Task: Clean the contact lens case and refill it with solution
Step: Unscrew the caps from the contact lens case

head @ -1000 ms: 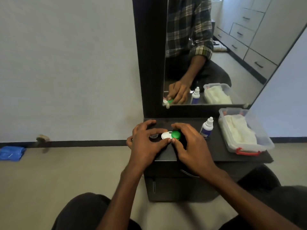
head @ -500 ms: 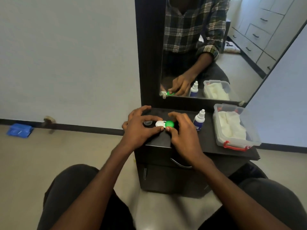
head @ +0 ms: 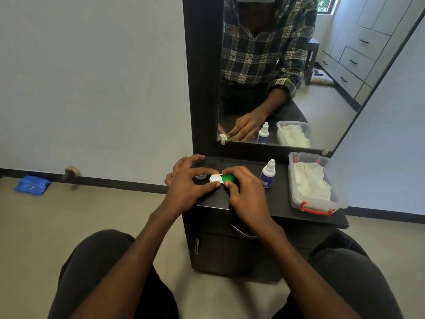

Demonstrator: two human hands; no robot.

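Head view: lens case [head: 221, 178] between hands' grip.

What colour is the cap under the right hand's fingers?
Green: the cap on the lens case is green, seen in the head view.

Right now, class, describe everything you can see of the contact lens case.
The contact lens case is small, seemingly plastic, lying flat on the dark tabletop, with a white cap at its left and a green cap at its right. The left hand and the right hand pinch it from either side, thumbs at its near edge.
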